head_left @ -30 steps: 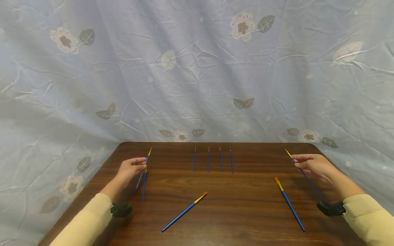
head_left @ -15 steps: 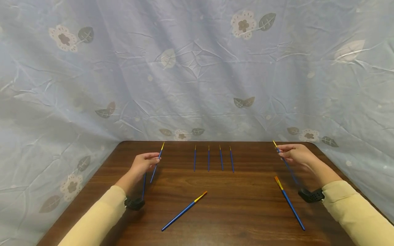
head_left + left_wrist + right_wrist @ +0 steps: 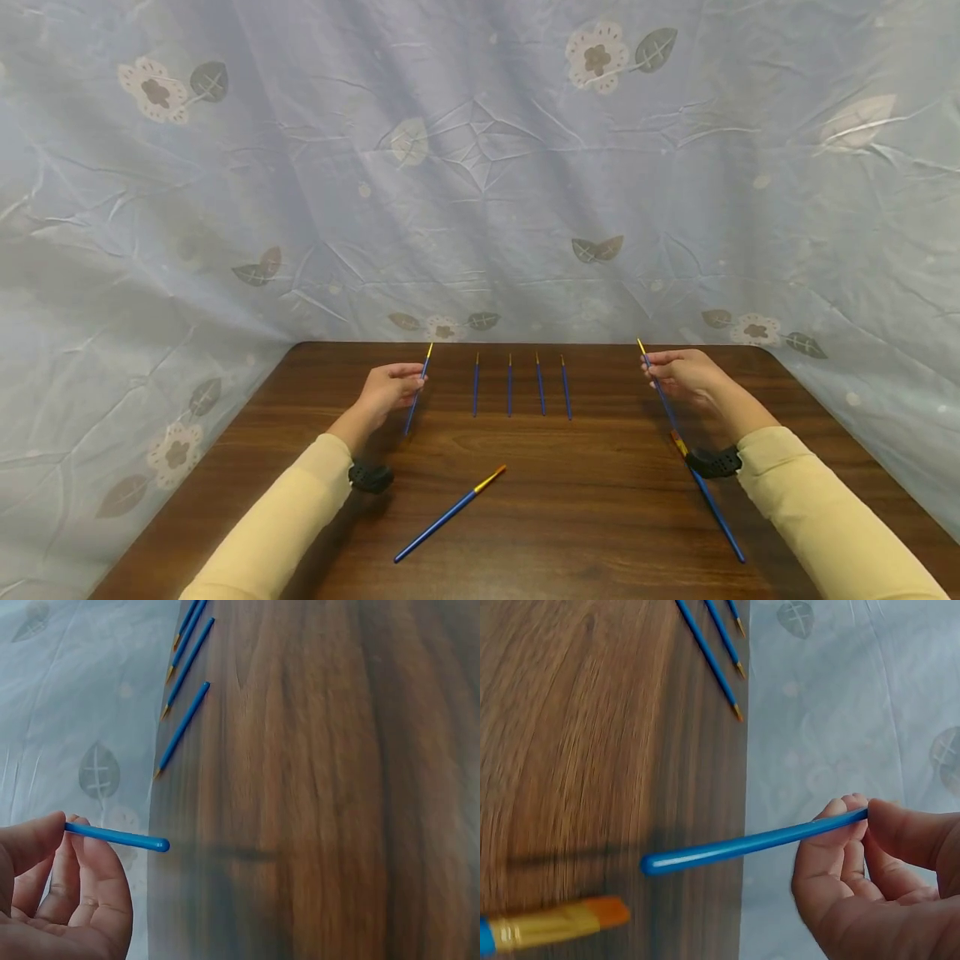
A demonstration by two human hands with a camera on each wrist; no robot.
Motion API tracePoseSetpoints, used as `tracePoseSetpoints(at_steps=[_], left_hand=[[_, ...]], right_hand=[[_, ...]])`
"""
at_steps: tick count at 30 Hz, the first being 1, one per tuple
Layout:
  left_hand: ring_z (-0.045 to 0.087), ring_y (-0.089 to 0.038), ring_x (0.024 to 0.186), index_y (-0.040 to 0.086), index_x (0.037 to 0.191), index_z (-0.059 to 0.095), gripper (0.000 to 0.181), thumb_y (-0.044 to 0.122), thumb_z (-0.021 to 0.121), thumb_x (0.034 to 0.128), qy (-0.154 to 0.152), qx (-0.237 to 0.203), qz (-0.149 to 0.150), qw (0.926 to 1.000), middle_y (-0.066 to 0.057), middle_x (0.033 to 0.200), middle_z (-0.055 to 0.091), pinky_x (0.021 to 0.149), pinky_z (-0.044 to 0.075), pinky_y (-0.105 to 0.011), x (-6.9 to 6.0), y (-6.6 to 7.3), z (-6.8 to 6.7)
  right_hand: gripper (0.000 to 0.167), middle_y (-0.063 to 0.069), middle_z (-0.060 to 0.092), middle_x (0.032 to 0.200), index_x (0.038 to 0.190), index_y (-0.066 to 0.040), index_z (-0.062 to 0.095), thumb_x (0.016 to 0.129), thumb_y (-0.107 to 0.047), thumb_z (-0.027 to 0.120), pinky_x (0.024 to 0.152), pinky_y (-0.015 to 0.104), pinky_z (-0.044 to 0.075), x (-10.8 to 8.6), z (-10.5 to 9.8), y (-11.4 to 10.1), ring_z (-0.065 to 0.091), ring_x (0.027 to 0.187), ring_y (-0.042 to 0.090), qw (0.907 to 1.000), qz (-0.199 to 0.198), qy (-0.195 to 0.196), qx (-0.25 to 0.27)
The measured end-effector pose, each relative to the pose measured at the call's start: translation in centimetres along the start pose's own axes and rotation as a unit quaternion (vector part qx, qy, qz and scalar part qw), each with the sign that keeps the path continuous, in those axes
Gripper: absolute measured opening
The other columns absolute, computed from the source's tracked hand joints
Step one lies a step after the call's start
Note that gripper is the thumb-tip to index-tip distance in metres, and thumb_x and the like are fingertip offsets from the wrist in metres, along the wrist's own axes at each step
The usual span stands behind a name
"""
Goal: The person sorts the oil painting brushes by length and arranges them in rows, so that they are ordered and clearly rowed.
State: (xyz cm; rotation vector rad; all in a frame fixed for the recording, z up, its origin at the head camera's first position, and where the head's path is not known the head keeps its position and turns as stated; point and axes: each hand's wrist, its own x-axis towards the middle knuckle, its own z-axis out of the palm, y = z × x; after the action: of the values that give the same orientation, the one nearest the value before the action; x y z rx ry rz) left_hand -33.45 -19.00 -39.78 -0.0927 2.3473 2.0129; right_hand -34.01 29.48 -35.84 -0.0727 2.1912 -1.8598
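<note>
My left hand [image 3: 386, 390] pinches a thin blue paintbrush [image 3: 413, 410] between thumb and fingers, its yellow end pointing away. In the left wrist view the blue handle [image 3: 120, 836] sticks out past the thumb, and its shadow falls on the table. Another thin blue paintbrush [image 3: 663, 398] is pinched by my right hand [image 3: 686, 373], tilted with its yellow end up and to the left. Between the two hands, several thin paintbrushes [image 3: 510, 387] lie side by side in a row near the table's far edge. Fingers cover part of each held brush.
A larger paintbrush [image 3: 444, 521] lies diagonally at the front of the brown wooden table [image 3: 570, 533]. At the right, a wide flat paintbrush [image 3: 714, 507] lies partly beneath the right wrist strap [image 3: 712, 462]. Behind the table hangs a flowered grey-blue cloth [image 3: 480, 208].
Both hands have moved inward and slightly away, bringing their brushes nearer the row. The left arm now hides a thin brush that lay at the left. The row has stayed put.
</note>
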Motion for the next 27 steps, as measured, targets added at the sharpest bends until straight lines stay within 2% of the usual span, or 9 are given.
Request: tracePoseSetpoints(at_steps=[6, 11, 15, 19, 27], left_hand=[[0.065, -0.034, 0.105, -0.003, 0.132, 0.056, 0.039, 0.002, 0.063, 0.0932, 0.003, -0.022, -0.011, 0.9997, -0.022, 0.125, 0.061, 0.073, 0.059, -0.03, 1.0, -0.3, 1.5], [0.068, -0.029, 0.098, -0.002, 0.132, 0.057, 0.039, 0.002, 0.063, 0.0936, 0.008, -0.028, -0.019, 0.9994, -0.024, 0.127, 0.059, 0.066, 0.059, -0.026, 1.8, -0.5, 2.6], [0.068, -0.029, 0.098, -0.002, 0.132, 0.057, 0.039, 0.002, 0.063, 0.0936, 0.013, -0.031, -0.021, 0.9992, -0.024, 0.126, 0.06, 0.067, 0.059, -0.026, 2.5, -0.3, 3.4], [0.069, -0.028, 0.096, -0.004, 0.13, 0.057, 0.038, 0.0, 0.062, 0.0936, 0.021, -0.032, -0.023, 0.999, -0.026, 0.124, 0.06, 0.066, 0.058, -0.025, 3.0, -0.2, 4.0], [0.066, -0.033, 0.098, -0.008, 0.129, 0.057, 0.037, -0.005, 0.061, 0.0923, 0.023, -0.026, -0.038, 0.9987, -0.028, 0.117, 0.063, 0.066, 0.058, -0.025, 3.9, -0.4, 4.8]], right_hand=[[0.044, -0.003, 0.065, 0.097, 0.139, 0.012, 0.036, 0.1, -0.001, 0.05, 0.079, 0.029, 0.055, 0.9, 1.0, 0.3, 0.064, 0.084, 0.007, 1.0, 0.01, -0.001, -0.001], [0.038, 0.0, 0.068, 0.096, 0.132, 0.01, 0.044, 0.097, -0.001, 0.055, 0.079, 0.029, 0.056, 1.7, 1.6, 0.4, 0.066, 0.086, 0.01, 0.9984, 0.004, -0.016, 0.054], [0.04, -0.002, 0.07, 0.09, 0.133, 0.01, 0.044, 0.097, 0.001, 0.056, 0.075, 0.026, 0.056, 2.4, 2.4, 0.4, 0.067, 0.083, 0.01, 0.9973, 0.013, 0.014, 0.071], [0.049, -0.006, 0.07, 0.085, 0.142, 0.011, 0.034, 0.098, 0.002, 0.053, 0.07, 0.022, 0.055, 3.1, 3.4, 0.5, 0.067, 0.079, 0.007, 0.9962, 0.027, 0.045, 0.069], [0.049, -0.006, 0.066, 0.076, 0.142, 0.014, 0.033, 0.098, 0.005, 0.051, 0.068, 0.023, 0.056, 4.5, 4.4, 1.3, 0.065, 0.071, 0.008, 0.9943, 0.045, 0.059, 0.077]])
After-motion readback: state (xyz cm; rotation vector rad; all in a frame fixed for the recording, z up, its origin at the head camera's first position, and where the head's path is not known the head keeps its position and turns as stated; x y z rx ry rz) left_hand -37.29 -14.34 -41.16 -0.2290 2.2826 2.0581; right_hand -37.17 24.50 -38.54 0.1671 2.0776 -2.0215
